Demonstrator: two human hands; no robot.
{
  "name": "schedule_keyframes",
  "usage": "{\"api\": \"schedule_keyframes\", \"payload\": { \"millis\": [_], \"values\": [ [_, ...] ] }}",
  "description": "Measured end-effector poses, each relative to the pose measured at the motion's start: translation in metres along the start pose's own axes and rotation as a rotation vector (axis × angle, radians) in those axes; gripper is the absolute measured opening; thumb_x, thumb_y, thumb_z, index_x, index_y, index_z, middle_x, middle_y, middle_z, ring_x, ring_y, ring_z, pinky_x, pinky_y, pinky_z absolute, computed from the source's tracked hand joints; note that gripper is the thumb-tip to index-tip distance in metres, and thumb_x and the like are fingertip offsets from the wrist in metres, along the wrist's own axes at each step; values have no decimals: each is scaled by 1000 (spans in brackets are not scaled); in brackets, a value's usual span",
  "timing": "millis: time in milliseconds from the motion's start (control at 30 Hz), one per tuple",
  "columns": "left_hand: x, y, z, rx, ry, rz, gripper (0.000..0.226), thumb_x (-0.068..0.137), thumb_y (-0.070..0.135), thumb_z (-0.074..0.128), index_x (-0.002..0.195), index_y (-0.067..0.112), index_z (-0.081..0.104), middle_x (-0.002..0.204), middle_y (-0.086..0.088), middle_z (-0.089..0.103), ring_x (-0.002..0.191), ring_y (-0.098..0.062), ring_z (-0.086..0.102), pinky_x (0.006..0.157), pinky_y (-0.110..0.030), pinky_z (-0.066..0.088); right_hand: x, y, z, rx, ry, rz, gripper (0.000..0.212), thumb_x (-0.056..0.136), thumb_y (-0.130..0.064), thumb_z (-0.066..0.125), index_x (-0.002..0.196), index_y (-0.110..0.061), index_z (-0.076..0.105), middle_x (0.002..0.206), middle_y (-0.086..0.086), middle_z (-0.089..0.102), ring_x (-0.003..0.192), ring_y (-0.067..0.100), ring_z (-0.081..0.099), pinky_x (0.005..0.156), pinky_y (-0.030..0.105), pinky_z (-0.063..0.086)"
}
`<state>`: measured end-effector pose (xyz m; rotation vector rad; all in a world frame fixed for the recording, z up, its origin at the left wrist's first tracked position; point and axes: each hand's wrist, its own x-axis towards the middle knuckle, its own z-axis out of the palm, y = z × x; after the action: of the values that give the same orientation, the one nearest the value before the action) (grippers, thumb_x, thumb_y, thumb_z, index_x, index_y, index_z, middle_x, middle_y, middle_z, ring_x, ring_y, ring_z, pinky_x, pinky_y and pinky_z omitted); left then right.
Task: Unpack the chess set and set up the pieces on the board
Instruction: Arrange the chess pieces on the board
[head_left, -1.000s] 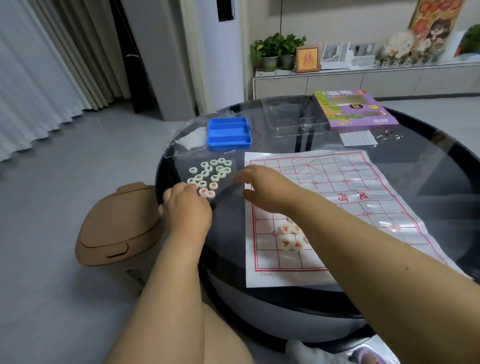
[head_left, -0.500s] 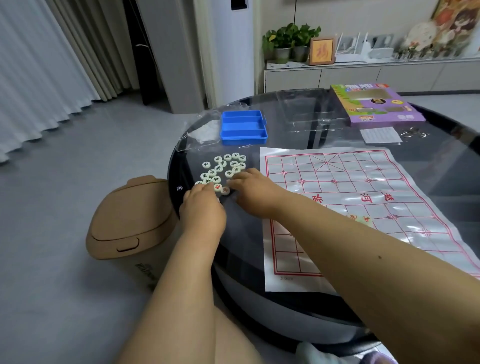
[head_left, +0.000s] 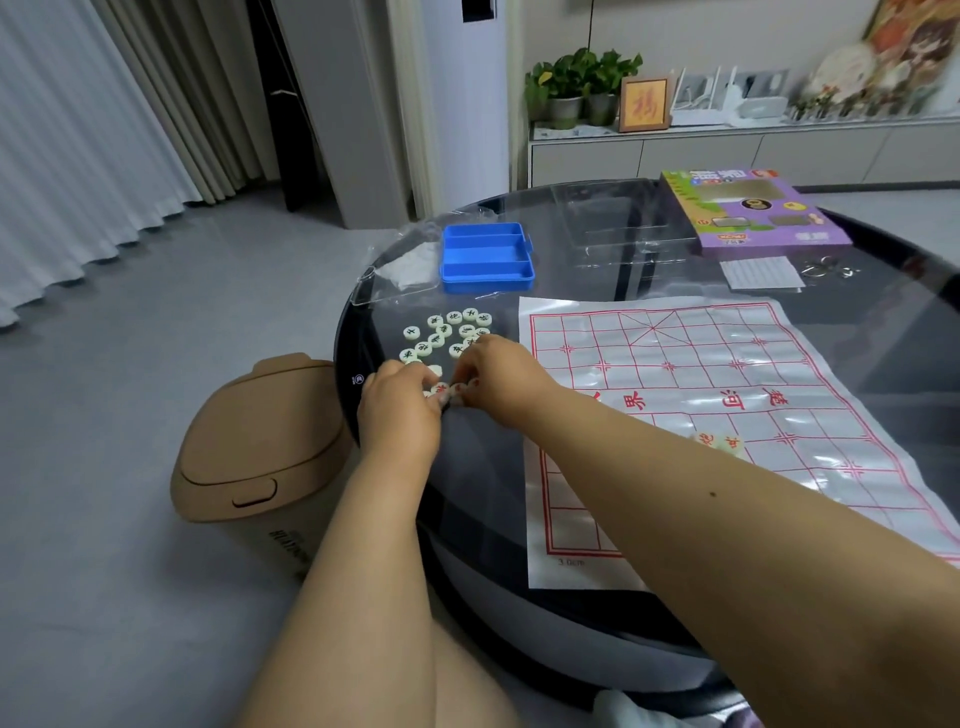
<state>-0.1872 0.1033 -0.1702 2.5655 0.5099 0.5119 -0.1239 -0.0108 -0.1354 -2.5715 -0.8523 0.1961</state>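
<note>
Both hands meet at the near edge of the loose pieces (head_left: 447, 338), left of frame centre: the left hand (head_left: 400, 410) and right hand (head_left: 501, 379) have fingers curled down onto a few red-marked discs, apparently pinching them, though the fingertips are hidden. These discs look small, light, hard and smooth, likely to skid on the glass table (head_left: 597, 249), so each is best taken by its rim between thumb and finger. Just right lies the thin, flexible paper board (head_left: 675, 374) with two pieces (head_left: 719, 441) on it; the blue tray (head_left: 485, 257) sits above the pile, the purple box (head_left: 753, 213) at upper right
</note>
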Motion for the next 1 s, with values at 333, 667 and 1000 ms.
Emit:
{"api": "schedule_keyframes", "payload": {
  "millis": [333, 667, 1000],
  "values": [
    [-7, 12, -7, 91, -106, -25, 26, 95, 27, 57, 111, 9, 65, 122, -16, 52, 116, -32, 45, 99, -37, 37, -8, 4, -2, -67, 2, -39, 23, 88, -26, 62, 100, -8, 71, 100, 14, 65, 91, 28, 61, 75, 31, 46],
    [-56, 92, -5, -115, -322, 283, 23, 93, 31, 60, 111, 19, 62, 115, 2, 50, 113, -16, 47, 97, -35, 43, -108, 73, -73, 69, 104, 97, 18, 88, -18, 65, 105, -18, 68, 96, -6, 60, 85, 16, 59, 76, 27, 53],
    [-69, 109, 4, -24, -386, 278, 26, 94, 29, 59, 118, 18, 59, 125, 1, 49, 117, -16, 49, 96, -27, 42, -192, 130, -79, -29, -38, 269, 19, 89, -19, 63, 107, -25, 67, 103, -9, 60, 90, 11, 57, 80, 16, 47]
  ]
}}
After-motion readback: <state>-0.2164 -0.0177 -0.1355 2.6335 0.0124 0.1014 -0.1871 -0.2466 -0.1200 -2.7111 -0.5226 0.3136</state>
